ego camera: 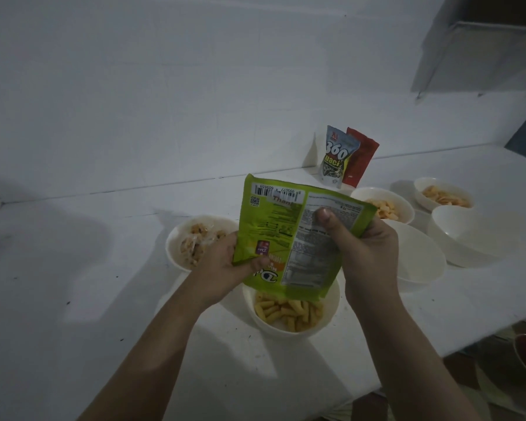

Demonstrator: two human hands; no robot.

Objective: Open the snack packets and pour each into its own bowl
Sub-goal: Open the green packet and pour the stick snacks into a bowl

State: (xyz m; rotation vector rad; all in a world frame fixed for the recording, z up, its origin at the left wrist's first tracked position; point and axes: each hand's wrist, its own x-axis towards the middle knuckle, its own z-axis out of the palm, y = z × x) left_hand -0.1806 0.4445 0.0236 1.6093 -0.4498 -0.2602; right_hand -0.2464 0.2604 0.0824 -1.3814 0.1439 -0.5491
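A green snack packet hangs upside down, its open mouth just above a white bowl that holds yellow tube-shaped snacks. My left hand grips the packet's lower left edge. My right hand pinches its right side, thumb on the back label. Two sealed packets lean on the wall behind: a grey one and a red one.
A white bowl at the left holds snacks and a clear wrapper. Two bowls with orange snacks stand at the back right. Two more white bowls sit to the right. The counter edge runs at lower right.
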